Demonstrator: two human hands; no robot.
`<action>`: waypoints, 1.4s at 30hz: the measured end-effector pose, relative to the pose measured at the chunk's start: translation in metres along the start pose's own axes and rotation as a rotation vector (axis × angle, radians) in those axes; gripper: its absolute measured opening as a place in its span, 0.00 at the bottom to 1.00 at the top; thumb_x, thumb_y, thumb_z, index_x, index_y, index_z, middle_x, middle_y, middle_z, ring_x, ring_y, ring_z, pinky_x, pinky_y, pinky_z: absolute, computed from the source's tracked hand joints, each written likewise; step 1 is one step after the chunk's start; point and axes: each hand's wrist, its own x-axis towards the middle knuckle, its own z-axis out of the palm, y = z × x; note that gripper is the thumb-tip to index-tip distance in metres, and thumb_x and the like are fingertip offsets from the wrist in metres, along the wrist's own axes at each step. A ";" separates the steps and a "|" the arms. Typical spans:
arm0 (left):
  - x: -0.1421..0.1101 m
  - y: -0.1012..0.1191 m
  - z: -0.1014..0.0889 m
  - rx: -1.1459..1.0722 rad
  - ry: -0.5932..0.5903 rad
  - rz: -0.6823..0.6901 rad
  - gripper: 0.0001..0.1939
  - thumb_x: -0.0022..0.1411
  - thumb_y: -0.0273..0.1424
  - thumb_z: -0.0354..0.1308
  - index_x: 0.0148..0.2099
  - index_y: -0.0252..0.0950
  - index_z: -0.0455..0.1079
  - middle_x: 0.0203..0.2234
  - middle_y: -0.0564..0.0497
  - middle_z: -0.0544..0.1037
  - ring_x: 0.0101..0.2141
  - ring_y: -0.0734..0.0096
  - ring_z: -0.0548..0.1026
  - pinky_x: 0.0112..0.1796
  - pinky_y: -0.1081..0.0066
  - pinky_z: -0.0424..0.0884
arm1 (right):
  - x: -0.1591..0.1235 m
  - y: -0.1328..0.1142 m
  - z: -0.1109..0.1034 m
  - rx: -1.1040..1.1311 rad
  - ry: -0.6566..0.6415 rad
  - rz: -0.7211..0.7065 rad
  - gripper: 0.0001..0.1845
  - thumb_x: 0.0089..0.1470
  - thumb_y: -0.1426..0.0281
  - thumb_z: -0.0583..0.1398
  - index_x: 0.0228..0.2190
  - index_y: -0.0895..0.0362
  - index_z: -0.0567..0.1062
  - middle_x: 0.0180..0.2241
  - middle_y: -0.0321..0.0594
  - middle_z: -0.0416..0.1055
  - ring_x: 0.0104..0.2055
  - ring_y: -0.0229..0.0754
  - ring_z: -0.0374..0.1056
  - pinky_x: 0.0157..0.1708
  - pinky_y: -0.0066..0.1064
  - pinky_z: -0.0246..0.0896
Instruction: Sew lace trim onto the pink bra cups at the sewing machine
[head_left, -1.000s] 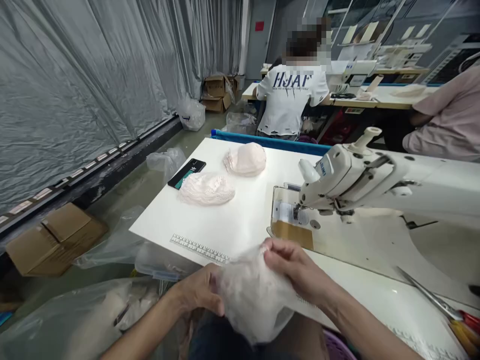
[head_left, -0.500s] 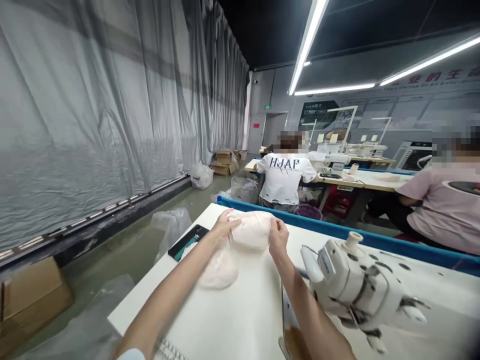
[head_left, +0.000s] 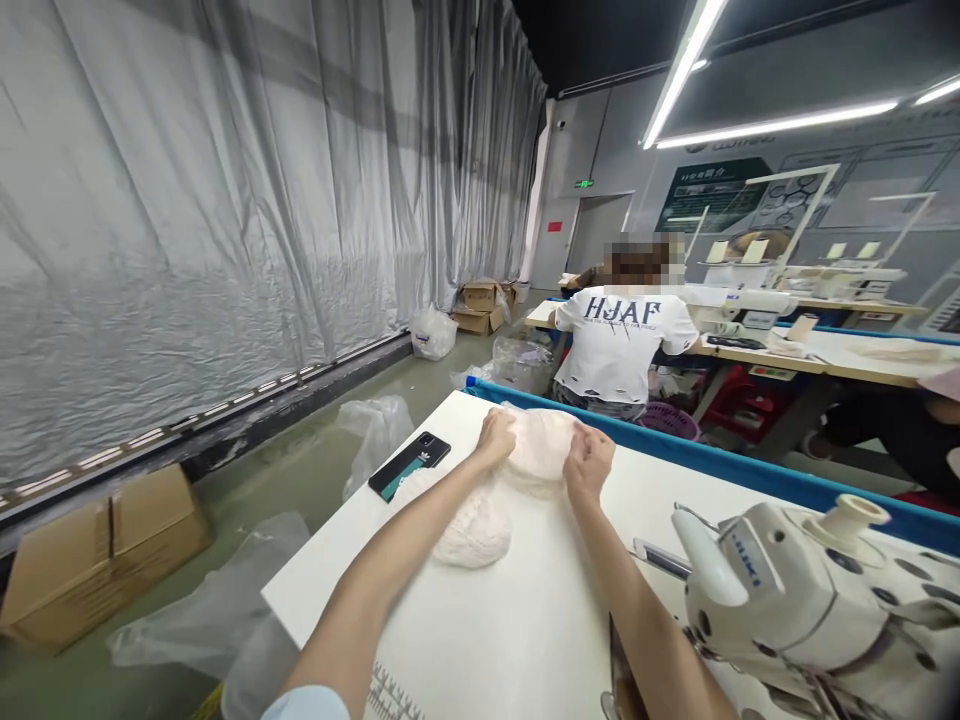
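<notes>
Between my two hands a pale pinkish-white piece of fabric (head_left: pixel 545 446) is held up just over the far part of the white table (head_left: pixel 525 610). My left hand (head_left: pixel 496 440) grips its left edge with curled fingers. At the right edge, the thumb and fingers of my right hand (head_left: pixel 589 462) pinch the cloth. A second soft heap of similar pale fabric (head_left: pixel 472 532) lies on the tabletop, partly behind my left forearm. Left of that forearm rests a dark phone (head_left: pixel 411 462) with a green patch.
A white sewing machine (head_left: pixel 810 590) stands to the right of my right forearm. Blue cloth edging (head_left: pixel 720 472) runs along the table's far side. Beyond it sits a co-worker in a white shirt (head_left: pixel 622 345). Cardboard boxes (head_left: pixel 105 550) and plastic bags are on the floor at left.
The view has turned to the left, so the scene sits farther right. My left hand's fingers, earlier laid along the fabric's edge, are now more curled on it. Both hands keep hold.
</notes>
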 end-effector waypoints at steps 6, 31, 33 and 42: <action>-0.010 0.002 -0.004 0.192 -0.043 0.036 0.17 0.63 0.35 0.53 0.52 0.33 0.63 0.48 0.44 0.69 0.45 0.63 0.70 0.44 0.57 0.70 | -0.011 -0.007 -0.006 -0.099 -0.069 -0.062 0.15 0.60 0.65 0.56 0.47 0.57 0.68 0.48 0.44 0.66 0.44 0.43 0.67 0.43 0.41 0.65; -0.218 -0.010 -0.060 0.063 -0.117 0.235 0.12 0.63 0.33 0.49 0.36 0.38 0.73 0.33 0.51 0.76 0.34 0.69 0.72 0.36 0.72 0.63 | -0.169 -0.093 -0.134 0.073 -0.762 -0.283 0.12 0.59 0.61 0.52 0.34 0.55 0.71 0.34 0.43 0.69 0.29 0.41 0.67 0.29 0.34 0.65; -0.217 -0.007 -0.064 0.043 -0.098 0.217 0.12 0.63 0.31 0.48 0.36 0.36 0.73 0.32 0.50 0.75 0.32 0.70 0.71 0.34 0.73 0.64 | -0.171 -0.095 -0.132 0.090 -0.742 -0.289 0.13 0.59 0.61 0.52 0.34 0.55 0.71 0.34 0.43 0.69 0.28 0.41 0.66 0.29 0.34 0.65; -0.217 -0.001 -0.060 0.026 -0.181 0.297 0.10 0.51 0.28 0.60 0.38 0.39 0.74 0.32 0.51 0.73 0.36 0.66 0.70 0.38 0.71 0.61 | -0.178 -0.108 -0.128 0.054 -0.713 -0.327 0.15 0.60 0.60 0.50 0.32 0.54 0.72 0.34 0.42 0.67 0.31 0.42 0.66 0.30 0.34 0.65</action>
